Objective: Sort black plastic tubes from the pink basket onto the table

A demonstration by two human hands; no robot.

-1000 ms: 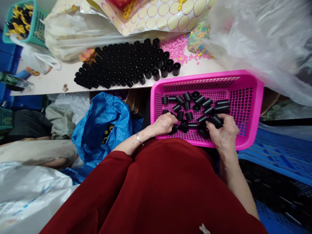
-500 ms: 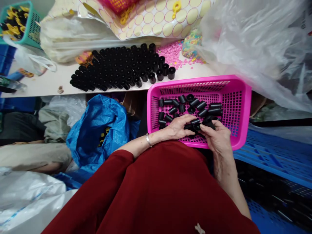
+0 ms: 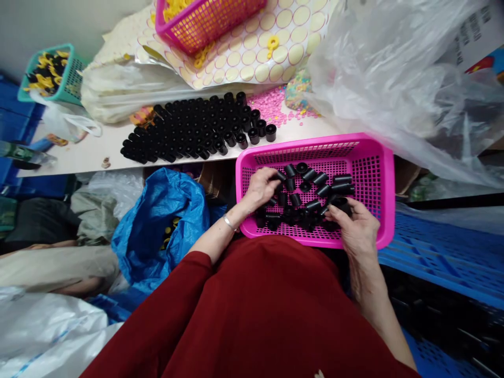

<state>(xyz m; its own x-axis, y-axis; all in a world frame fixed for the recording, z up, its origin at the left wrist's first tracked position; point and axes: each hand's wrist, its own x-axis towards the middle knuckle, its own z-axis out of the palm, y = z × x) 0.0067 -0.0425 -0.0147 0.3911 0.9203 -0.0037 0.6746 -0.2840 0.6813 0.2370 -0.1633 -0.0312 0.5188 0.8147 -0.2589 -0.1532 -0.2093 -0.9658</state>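
Observation:
A pink plastic basket (image 3: 374, 173) rests on my lap and holds several loose black cylindrical caps (image 3: 311, 191). Over its left part my left hand (image 3: 262, 188) curls its fingers onto the caps there. My right hand (image 3: 356, 228) sits at the basket's near right, fingers closed on black caps at the pile's edge. On the white table (image 3: 98, 147) beyond the basket stand several black caps (image 3: 197, 128) upright in tight rows.
Loose pink beads (image 3: 271, 105) lie on the table behind the rows. A dotted sheet with a second pink basket (image 3: 205, 21) lies further back, a teal basket (image 3: 53, 73) far left. Clear plastic bags (image 3: 401, 89) bulge at right. A blue bag (image 3: 165, 220) sits at my left knee.
My left hand moved from the middle near part of the basket up to its left side. The right hand stayed at the near right. The view tilted upward, showing more of the table.

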